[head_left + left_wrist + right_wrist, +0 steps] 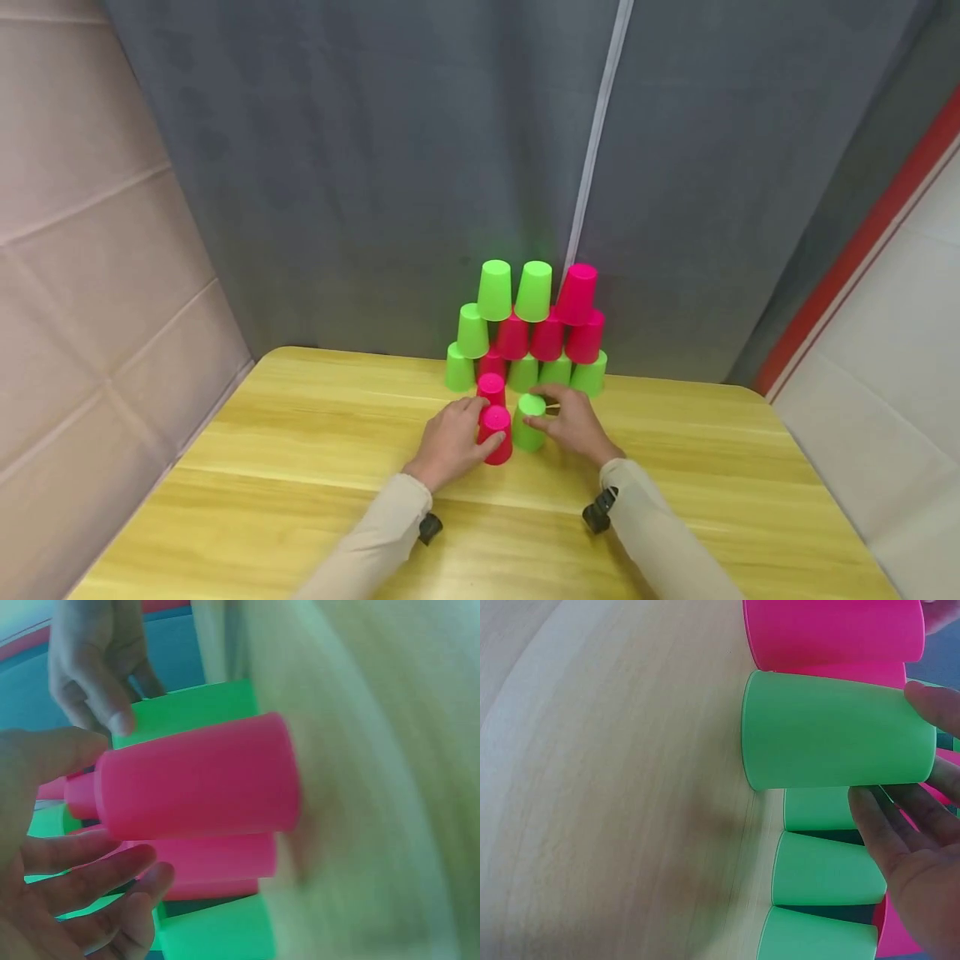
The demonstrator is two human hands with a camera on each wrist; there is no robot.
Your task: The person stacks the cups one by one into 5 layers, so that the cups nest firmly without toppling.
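On the yellow wooden table (300,467) my left hand (471,433) grips an upside-down pink cup (496,433), thumb in front and fingers behind. Right beside it my right hand (542,410) holds an upside-down green cup (529,422) the same way. The two cups stand side by side, nearly touching. The left wrist view shows the pink cup (199,776) between my thumb and fingers (97,870). In the right wrist view the green cup (825,735) lies against my fingers (885,832). Another pink cup (491,387) stands just behind.
A stack of green and pink cups (532,321), three rows high, stands at the table's far edge, close behind both hands. A grey curtain (375,167) hangs behind it. Bare tabletop extends left, right and toward me.
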